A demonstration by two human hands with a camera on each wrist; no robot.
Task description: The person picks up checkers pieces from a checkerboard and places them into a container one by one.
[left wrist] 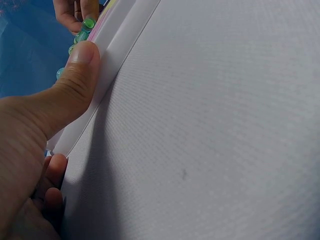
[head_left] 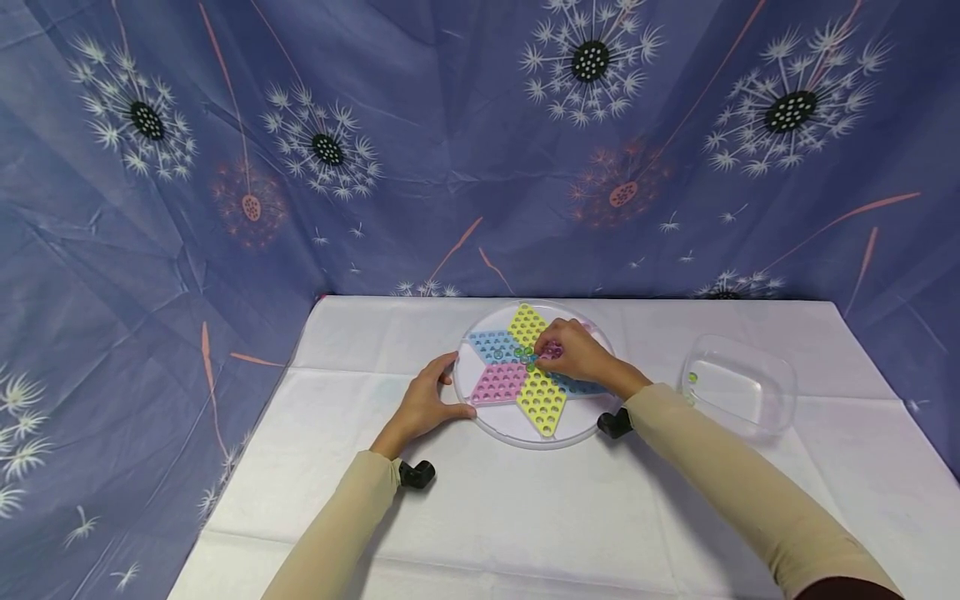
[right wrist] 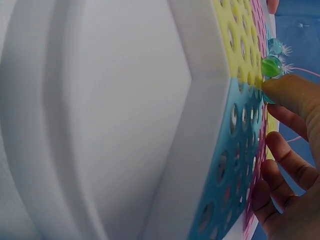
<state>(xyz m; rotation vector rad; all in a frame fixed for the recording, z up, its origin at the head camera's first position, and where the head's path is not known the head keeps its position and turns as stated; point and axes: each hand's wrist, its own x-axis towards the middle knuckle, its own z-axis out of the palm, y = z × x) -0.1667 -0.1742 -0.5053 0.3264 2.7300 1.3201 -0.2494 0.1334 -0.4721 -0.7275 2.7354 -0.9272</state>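
Note:
A round white Chinese checkers board with a pink, yellow and blue star of holes lies on the table. My left hand holds its left rim, thumb on the near edge and fingers around the side. Over the star's middle, my right hand pinches a small teal marble between thumb and index finger, the other fingers loosely bent over the blue holes. Next to those fingertips sits a clear marble with a green swirl, with a light blue marble behind it. Several marbles cluster at the centre.
Right of the board stands a clear plastic box with a few green marbles at its left side. A white cloth covers the table. Behind hangs a blue curtain with a dandelion print.

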